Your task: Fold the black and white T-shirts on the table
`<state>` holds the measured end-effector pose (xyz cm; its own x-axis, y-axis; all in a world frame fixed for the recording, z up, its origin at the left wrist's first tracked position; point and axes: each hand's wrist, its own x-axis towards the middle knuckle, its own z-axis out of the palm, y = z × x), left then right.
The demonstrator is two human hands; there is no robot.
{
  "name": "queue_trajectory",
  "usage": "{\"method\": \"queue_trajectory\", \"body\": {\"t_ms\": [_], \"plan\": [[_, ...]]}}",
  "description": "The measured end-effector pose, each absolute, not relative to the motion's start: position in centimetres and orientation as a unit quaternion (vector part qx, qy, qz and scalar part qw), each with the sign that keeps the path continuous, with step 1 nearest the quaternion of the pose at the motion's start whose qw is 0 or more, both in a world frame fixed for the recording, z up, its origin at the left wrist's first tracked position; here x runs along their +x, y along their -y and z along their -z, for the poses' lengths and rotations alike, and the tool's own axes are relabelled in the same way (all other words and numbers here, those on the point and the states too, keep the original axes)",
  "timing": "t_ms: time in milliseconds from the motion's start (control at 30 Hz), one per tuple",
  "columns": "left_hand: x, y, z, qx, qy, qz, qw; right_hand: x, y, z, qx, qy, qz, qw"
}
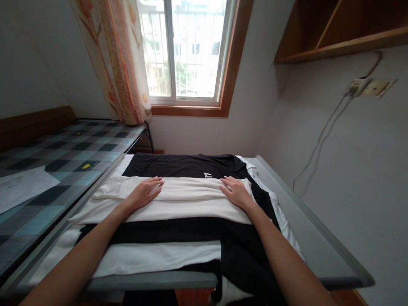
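Note:
A cream-white garment (189, 198) lies in a long flat band across dark and white clothes on a grey table. My left hand (145, 192) rests palm down on its left part, fingers spread. On its right part lies my right hand (235, 190), also flat with fingers apart. Behind the band is a black garment (177, 164) with white lettering near my right hand. Nearer to me, a black garment (188, 229) and a white piece of cloth (160, 257) stretch across, and black cloth hangs over the front edge at the right.
The grey table (308, 223) has raised edges. At left stands a bed with a checked mattress (100, 142) and a paper sheet (18, 189). A curtain (118, 56) hangs by the window (197, 50). On the right wall are a wooden shelf (348, 44) and a cable (316, 150).

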<state>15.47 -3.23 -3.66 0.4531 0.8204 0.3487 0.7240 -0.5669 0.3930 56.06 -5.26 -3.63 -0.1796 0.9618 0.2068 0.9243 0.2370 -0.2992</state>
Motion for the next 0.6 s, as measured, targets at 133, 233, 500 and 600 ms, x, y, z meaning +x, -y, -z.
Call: {"method": "queue_trajectory", "body": {"t_ms": [133,233,500,600], "plan": [[15.50,3.26,3.62,0.847,-0.459,-0.253,0.091,56.12,5.18,3.73,-0.616,0.766,-0.051,0.179],[15.48,3.25,3.64,0.847,-0.460,-0.250,0.089,56.09,5.23,3.65,-0.616,0.766,-0.053,0.176],[15.41,3.23,3.67,0.850,-0.458,-0.247,0.089,55.99,5.38,3.41,-0.619,0.764,-0.055,0.174],[15.42,3.27,3.59,0.849,-0.459,-0.247,0.090,56.00,5.39,3.37,-0.619,0.764,-0.057,0.174]]}}
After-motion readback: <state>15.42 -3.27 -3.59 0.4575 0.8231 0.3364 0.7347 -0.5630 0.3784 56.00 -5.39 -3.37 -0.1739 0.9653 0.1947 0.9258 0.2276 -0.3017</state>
